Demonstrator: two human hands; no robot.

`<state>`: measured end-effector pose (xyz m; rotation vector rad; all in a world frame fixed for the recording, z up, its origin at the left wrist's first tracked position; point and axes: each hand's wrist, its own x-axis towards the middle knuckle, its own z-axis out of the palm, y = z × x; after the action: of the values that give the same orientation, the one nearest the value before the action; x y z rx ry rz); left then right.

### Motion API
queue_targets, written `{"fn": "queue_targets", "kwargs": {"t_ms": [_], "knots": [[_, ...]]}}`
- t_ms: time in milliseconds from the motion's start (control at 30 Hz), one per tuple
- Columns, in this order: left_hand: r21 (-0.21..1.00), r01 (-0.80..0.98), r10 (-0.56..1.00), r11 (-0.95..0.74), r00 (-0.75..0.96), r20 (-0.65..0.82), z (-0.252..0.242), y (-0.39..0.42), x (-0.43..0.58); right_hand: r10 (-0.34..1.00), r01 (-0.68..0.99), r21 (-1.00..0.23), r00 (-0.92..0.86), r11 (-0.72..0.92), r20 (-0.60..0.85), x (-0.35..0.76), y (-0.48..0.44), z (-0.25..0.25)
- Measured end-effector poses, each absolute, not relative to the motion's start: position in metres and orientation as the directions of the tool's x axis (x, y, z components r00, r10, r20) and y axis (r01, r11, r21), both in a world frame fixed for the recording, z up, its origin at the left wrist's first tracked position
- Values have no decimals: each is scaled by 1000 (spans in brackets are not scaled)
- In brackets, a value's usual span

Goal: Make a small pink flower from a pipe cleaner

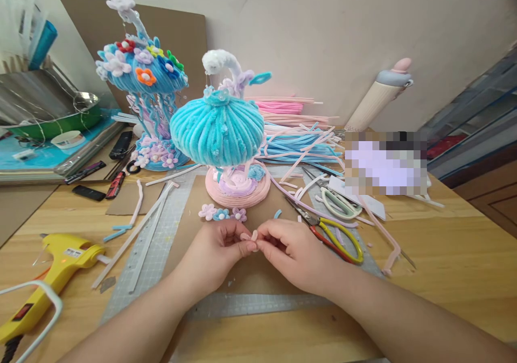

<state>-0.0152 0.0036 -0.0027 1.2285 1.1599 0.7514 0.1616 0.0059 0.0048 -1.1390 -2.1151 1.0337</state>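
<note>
My left hand [218, 247] and my right hand [291, 250] meet over a brown cardboard sheet [250, 274], pinching a small pale pink pipe-cleaner piece [251, 237] between the fingertips of both. Just beyond them lie three small pipe-cleaner flowers [222, 213], pink, blue and purple. Behind those stands a turquoise fuzzy mushroom-shaped ornament [218, 128] on a pink round base [238, 188]. Scissors with yellow and red handles [335, 234] lie right beside my right hand.
A taller blue flower-covered ornament [141, 77] stands back left. A yellow glue gun [48, 274] rests at the left. Pink and blue pipe cleaners [291, 131] are piled at the back. Glue sticks [137, 234], white-handled scissors [339, 204] and a grey cutting mat [161, 228] lie around.
</note>
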Motion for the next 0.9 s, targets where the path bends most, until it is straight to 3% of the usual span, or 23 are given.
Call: {"fn": "queue_targets", "kwargs": {"t_ms": [167, 233, 300, 367, 433, 500, 567, 733, 900], "knots": [[926, 377, 946, 27, 290, -146, 5, -2, -14, 845, 316, -942, -469, -112, -257, 161, 11, 3], [892, 441, 950, -97, 309, -49, 7, -2, -14, 765, 181, -923, -518, -339, -383, 160, 13, 0], [875, 464, 948, -140, 319, -18, 7, -1, -15, 705, 121, -892, -571, -436, -421, 159, 15, -2], [907, 416, 942, -56, 323, -90, 4, 1, -16, 774, 156, -939, -533, -306, -341, 159, 15, -1], [943, 324, 914, 77, 355, -196, 1, 3, -19, 857, 257, -966, -493, -24, -152, 161, 14, 1], [954, 243, 879, 176, 398, -264, -1, 5, -21, 839, 319, -909, -541, 269, 58, 164, 13, 5], [954, 162, 866, 252, 403, -298, 0, 6, -22, 778, 323, -834, -601, 448, 184, 167, 11, 8], [927, -56, 867, 371, 380, -324, 4, 7, -22, 776, 367, -757, -564, 540, 281, 165, 7, 5], [909, -88, 869, 407, 344, -356, -2, 6, -20, 762, 441, -669, -570, 599, 307, 163, 6, -2]]}}
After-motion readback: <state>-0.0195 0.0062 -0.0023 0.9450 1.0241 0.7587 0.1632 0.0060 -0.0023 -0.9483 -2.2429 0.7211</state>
